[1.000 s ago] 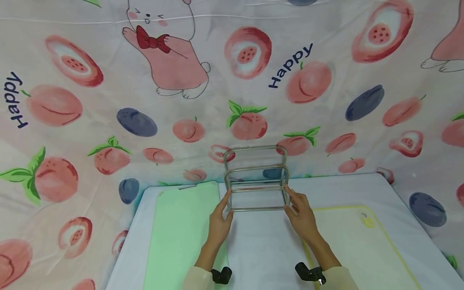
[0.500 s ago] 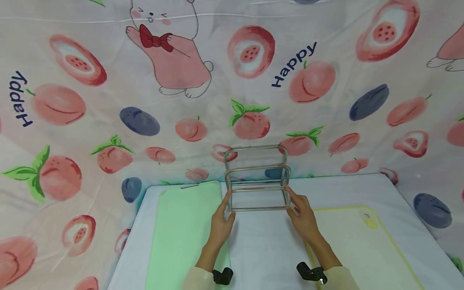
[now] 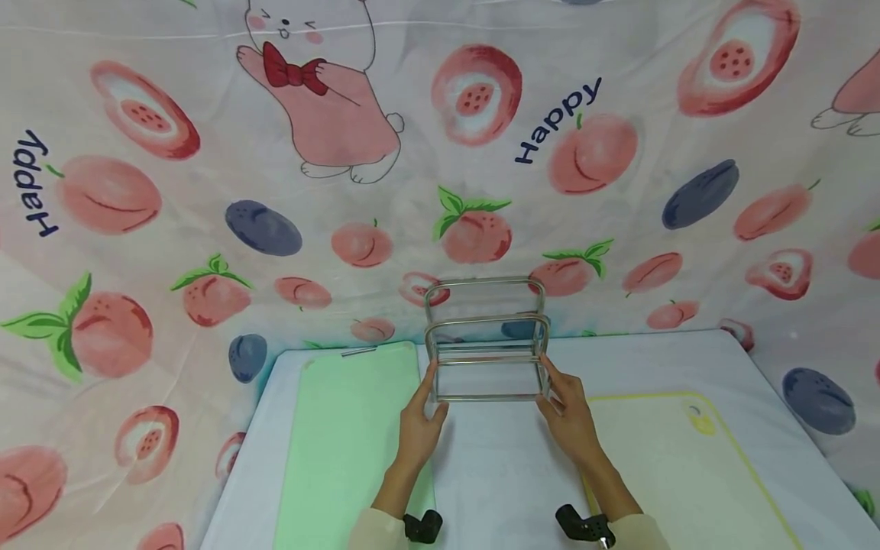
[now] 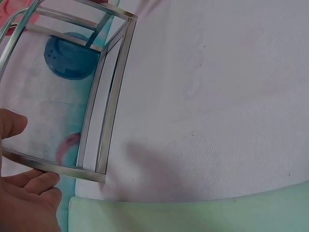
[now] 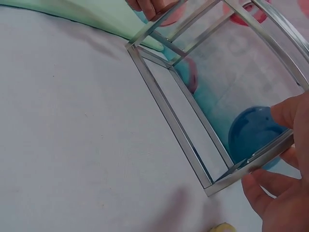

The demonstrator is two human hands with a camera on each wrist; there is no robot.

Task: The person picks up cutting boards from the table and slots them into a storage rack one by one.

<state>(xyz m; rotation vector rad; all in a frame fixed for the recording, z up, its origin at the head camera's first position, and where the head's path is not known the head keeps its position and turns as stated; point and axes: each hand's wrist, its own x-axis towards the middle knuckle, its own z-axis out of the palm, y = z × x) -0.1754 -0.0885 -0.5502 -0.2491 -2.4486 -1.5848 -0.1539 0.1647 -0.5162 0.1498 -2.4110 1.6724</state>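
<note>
A silver metal rack of bent bars stands near the back of the table, one looped frame behind another. On its left side my left hand holds the lower frame; the left wrist view has the side bar between the thumb and the curled fingers. My right hand grips the opposite side. From the right wrist view, its thumb lies on the inner side of the bar and the fingers are under it. No boards are in the rack.
A light green board lies left of the rack, partly under the left forearm. To the right lies a pale cutting board with a yellow edge. Behind the table hangs a fruit-print cloth.
The right hand and wrist have shifted slightly left, its thumb a little further inward. The left hand and the rack stay almost where they were.
</note>
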